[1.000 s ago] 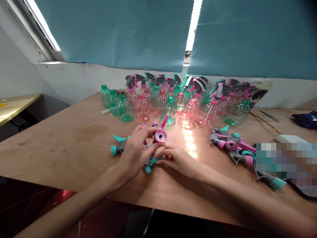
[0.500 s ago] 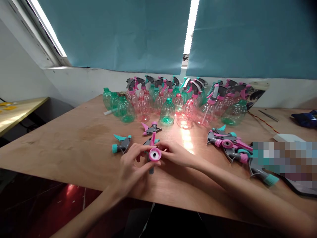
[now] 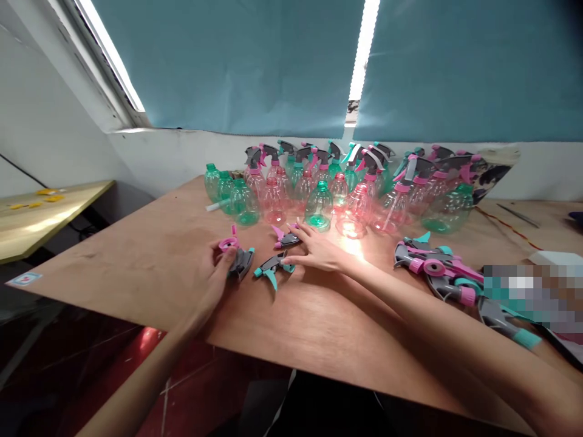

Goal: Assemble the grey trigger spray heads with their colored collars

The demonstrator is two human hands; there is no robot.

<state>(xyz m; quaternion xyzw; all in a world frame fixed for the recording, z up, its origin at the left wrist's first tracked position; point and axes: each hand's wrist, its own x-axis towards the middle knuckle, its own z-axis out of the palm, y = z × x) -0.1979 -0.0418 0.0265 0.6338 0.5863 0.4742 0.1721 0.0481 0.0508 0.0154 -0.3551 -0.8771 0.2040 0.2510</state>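
Pink-ringed spray head (image 3: 228,244) is pinched between the thumb and fingers of the left hand (image 3: 218,273), on the near left side of the front green bottle (image 3: 319,213), its ring turned upward. The hand and neighbouring parts hide much of its body. Just beside it, also near and left of that bottle, is a teal-and-grey spray head (image 3: 245,263); whether the two touch, I cannot tell.

Closer to the bottle, on its near side and slightly left, another teal-trigger spray head (image 3: 275,263) lies on the table (image 3: 319,331), with a pink-trigger spray head (image 3: 286,241) between it and the bottle. The right hand (image 3: 319,250) reaches in right before the bottle, unclenched, fingers and thumb spread apart: the fingers over the end of the pink-trigger one, the thumb by the teal-trigger one. Contact with either cannot be told.

To the near right of the bottle lies a heap of spray heads (image 3: 434,267), tangled together. Left of the bottle stand uncapped green bottles (image 3: 244,205); close on its right is a pink bottle (image 3: 359,209). Behind it rise bottles with spray tops fitted, below a blue blind (image 3: 250,67).
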